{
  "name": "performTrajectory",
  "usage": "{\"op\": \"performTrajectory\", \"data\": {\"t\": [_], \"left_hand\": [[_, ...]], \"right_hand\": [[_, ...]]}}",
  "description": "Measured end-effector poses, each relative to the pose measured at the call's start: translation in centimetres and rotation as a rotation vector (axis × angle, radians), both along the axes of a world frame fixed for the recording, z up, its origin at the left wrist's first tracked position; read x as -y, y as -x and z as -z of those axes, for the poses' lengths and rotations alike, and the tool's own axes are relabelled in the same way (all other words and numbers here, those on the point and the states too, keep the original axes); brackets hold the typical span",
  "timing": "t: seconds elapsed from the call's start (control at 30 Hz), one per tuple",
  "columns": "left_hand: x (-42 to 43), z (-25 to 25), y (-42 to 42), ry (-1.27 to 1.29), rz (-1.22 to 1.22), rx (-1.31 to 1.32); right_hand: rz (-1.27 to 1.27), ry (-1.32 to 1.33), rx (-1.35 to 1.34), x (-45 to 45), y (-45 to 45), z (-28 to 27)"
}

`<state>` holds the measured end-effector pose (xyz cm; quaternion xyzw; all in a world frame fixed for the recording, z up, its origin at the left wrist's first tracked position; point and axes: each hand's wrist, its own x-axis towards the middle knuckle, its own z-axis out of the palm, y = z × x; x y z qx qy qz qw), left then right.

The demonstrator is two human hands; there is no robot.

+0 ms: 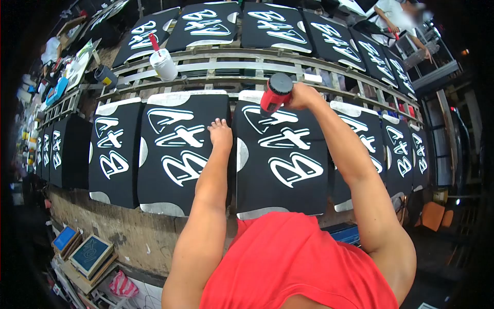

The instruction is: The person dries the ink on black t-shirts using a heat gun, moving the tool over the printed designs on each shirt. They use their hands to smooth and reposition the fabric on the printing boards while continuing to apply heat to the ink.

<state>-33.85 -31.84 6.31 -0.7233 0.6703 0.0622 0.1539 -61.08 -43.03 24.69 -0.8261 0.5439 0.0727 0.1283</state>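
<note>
A red heat gun or dryer with a dark round end is gripped in my right hand, above the upper part of a black printed cloth. White outlined lettering covers that cloth, which lies on a flat board. My left hand rests with fingers spread at the right edge of the neighbouring black printed cloth, and nothing shows in it.
More black printed cloths lie on both sides and in a far row. Between the rows, slatted rails carry a white container and a dark pot. Framed screens sit lower left. A person stands upper right.
</note>
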Motion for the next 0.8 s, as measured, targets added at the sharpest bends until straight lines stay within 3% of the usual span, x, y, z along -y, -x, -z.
{"op": "performTrajectory", "data": {"t": [0.8], "left_hand": [[-0.2,-0.1,0.1,0.011,0.011,0.015]], "right_hand": [[-0.051,0.016,-0.029,-1.5,-7.6,-2.7]]}}
